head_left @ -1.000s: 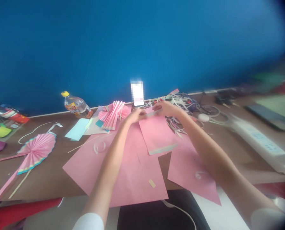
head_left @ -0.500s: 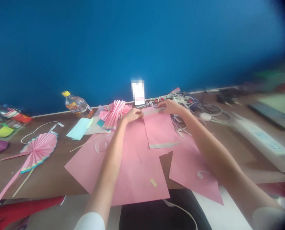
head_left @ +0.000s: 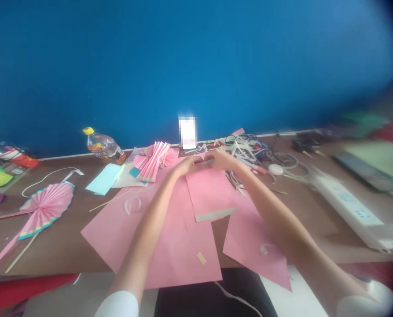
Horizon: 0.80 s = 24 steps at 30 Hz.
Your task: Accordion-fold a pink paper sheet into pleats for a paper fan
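Note:
A pink rectangular sheet [head_left: 209, 193] with a pale strip along its near edge lies over larger pink sheets [head_left: 179, 259]. At its far edge, my left hand [head_left: 189, 164] pinches the left part, fingers closed on the paper. Close beside it, my right hand [head_left: 218, 158] holds the same edge, its fingers also closed. Between the hands a short piece of the pale far edge shows. The fingertips are partly blurred. A pleated pink paper fan [head_left: 153, 160] stands just left of my left hand.
A bottle with a yellow cap [head_left: 104, 147] lies tilted at the back left, near light blue paper [head_left: 104, 178]. Another pink fan [head_left: 47, 204] rests at the left. Paper strips and cables [head_left: 249, 147] are heaped behind my right hand; a white power strip [head_left: 351, 207] is at the right.
My hands have come closer together along the sheet's far edge, my right hand moving left. The sheet's near edge has shifted slightly toward me. The whole view has shifted a little.

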### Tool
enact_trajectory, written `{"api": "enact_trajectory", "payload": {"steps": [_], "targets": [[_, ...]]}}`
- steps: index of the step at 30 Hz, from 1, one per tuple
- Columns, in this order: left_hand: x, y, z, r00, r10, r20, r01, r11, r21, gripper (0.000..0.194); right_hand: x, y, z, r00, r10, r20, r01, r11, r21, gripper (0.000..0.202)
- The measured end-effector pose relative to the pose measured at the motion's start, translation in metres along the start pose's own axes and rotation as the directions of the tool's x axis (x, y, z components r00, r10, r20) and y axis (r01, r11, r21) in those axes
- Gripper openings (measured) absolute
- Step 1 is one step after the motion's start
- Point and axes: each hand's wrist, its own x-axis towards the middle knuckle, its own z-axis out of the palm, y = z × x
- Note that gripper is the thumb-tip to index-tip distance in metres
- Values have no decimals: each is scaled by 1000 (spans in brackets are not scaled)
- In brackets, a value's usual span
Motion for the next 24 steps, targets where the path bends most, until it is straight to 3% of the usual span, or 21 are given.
{"api": "enact_trajectory", "payload": {"steps": [4,7,12,18,24], "targets": [[-5,-6,-5,993,-111,-31,111,994,-17,27,-6,22,-22,990,84,-114,-88,996,-28,19],[-10,-14,-9,989,-148,8,148,984,-96,32,-12,48,-34,916,252,-312,-304,944,-128,22],[-4,-19,7,977,-160,-141,144,982,-120,47,-14,68,-31,932,330,-151,-361,888,-284,22],[2,-12,23,943,-216,-252,191,974,-122,39,-9,54,-19,936,352,-6,-321,846,-426,37],[-2,-13,25,928,-198,-314,181,980,-84,44,-11,40,-10,920,390,-38,-356,793,-494,42]]}}
